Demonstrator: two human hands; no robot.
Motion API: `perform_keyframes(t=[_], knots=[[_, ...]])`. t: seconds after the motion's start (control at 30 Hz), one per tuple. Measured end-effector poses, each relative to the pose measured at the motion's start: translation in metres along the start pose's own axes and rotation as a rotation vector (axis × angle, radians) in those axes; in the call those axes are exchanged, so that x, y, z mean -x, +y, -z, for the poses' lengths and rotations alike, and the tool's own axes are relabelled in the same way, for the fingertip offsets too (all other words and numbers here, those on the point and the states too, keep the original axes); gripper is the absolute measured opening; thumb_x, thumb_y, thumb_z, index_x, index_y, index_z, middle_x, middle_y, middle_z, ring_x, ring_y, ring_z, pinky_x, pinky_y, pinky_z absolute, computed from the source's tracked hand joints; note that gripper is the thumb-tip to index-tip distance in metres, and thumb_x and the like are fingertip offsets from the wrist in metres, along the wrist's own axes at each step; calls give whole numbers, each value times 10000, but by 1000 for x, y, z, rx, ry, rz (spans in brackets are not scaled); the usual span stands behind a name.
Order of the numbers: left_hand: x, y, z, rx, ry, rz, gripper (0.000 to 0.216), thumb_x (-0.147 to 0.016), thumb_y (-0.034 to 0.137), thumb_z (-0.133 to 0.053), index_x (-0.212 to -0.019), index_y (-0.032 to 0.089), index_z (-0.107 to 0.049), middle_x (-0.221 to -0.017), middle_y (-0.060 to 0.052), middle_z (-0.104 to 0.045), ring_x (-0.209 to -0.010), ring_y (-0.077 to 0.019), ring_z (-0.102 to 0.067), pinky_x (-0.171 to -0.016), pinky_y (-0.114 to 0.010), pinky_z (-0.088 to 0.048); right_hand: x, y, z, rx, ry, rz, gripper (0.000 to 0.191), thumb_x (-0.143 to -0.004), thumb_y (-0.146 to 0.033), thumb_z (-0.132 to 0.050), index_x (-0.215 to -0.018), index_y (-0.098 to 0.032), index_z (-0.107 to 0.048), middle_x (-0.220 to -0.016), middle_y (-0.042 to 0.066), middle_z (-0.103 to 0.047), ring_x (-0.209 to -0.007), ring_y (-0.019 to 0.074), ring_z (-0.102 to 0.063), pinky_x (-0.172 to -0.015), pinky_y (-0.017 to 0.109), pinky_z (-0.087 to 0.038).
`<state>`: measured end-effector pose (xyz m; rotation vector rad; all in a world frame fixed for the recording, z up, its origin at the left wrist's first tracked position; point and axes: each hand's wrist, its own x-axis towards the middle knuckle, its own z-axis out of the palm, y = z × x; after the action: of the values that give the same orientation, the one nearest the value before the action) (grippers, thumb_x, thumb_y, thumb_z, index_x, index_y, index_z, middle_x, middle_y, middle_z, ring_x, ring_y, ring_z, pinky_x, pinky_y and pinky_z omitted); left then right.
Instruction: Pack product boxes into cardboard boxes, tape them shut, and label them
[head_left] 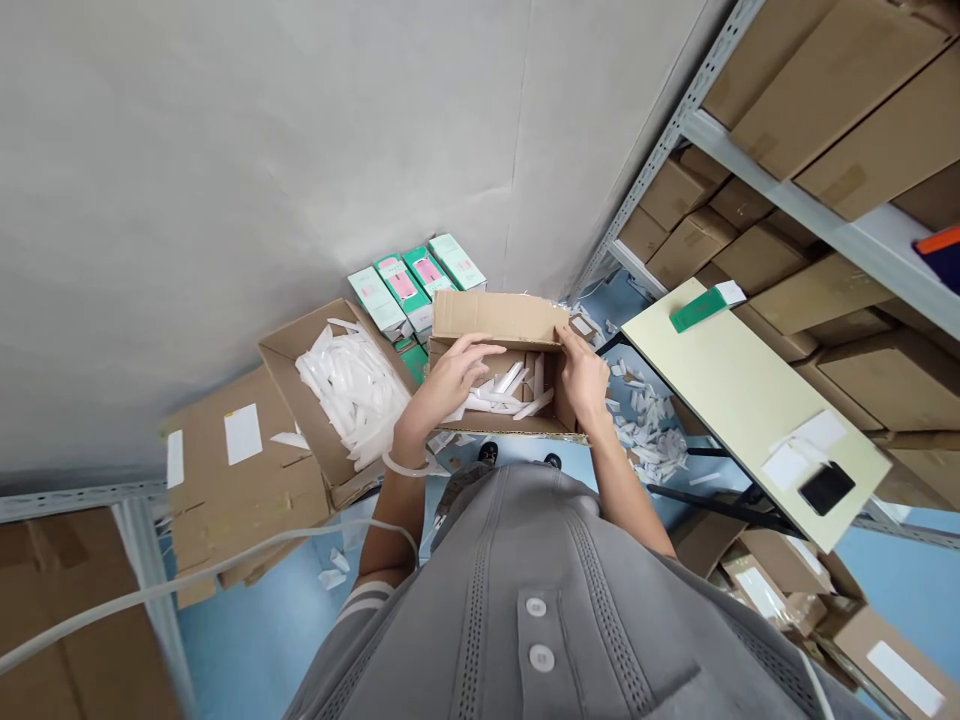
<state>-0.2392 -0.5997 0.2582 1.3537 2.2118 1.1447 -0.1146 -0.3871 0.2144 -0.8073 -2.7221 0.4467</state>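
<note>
Open-topped brown cardboard box [525, 425] with slender white pieces [491, 402] inside is sitting between our hands, and we are apparently handling its raised flap [499, 316], the next move probably calling for steady support. Our left hand [452, 378] is resting by the left side, grip loosely open; our right hand [586, 378] is bending around the right end, though we cannot tell how firmly it is gripping.

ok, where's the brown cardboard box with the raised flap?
Head view, centre: the brown cardboard box is between the left hand and right hand, right of the brown carton heaped with white pieces.
</note>
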Motion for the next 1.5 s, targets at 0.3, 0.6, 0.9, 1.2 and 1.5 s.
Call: perform_keyframes(t=[0.3, 0.6, 0.9, 1.2, 1.5], knots=[[-33, 29, -25, -51, -61, -46, 360, -974, 245, -418, -1291, 295, -582, -1359, -46, -544, -1265, -210, -511, -1096, -385, -389, 22, 58, 16, -14, 33, -150, 736, -760, 25, -395, -1426, -273, -489, -1470, -9, -498, -1240, 209, -582, -1040, 349, -474], [-93, 78, -104, -44, -153, -157, 336, -987, 308, -385, -1252, 269, -589, -1343, -55, -556, -1271, -211, -505, -1087, -379, -400, 59, 169, 65, 40, 122, -402, 717, -771, 5, -411, -1426, -275, -492, -1458, 4, -513, -1203, 223, -607, -1014, 349, -498], [-152, 135, -217, -11, -388, -260, 341, -988, 356, -375, -1234, 276, -597, -1333, -51, -562, -1279, -218, -502, -1091, -380, -394, 123, 293, 113, 87, 217, -679, 658, -811, -17, -392, -1408, -267, -512, -1434, 16, -542, -1177, 222, -620, -990, 344, -507], [-233, 162, -296, -26, -613, -350, 338, -985, 345, -378, -1220, 263, -605, -1315, -55, -573, -1252, -213, -522, -1081, -378, -407, 149, 375, 129, 106, 280, -989, 602, -857, -45, -362, -1400, -248, -525, -1377, 57, -594, -1081, 242, -663, -904, 355, -531], [-343, 179, -372, 40, -775, -436, 345, -983, 346, -365, -1197, 243, -616, -1260, -76, -591, -1210, -223, -549, -1048, -382, -435, 109, 452, 127, 100, 296, -1107, 642, -827, -12, -376, -1409, -246, -515, -1400, 46, -575, -1133, 222, -641, -946, 338, -517]])
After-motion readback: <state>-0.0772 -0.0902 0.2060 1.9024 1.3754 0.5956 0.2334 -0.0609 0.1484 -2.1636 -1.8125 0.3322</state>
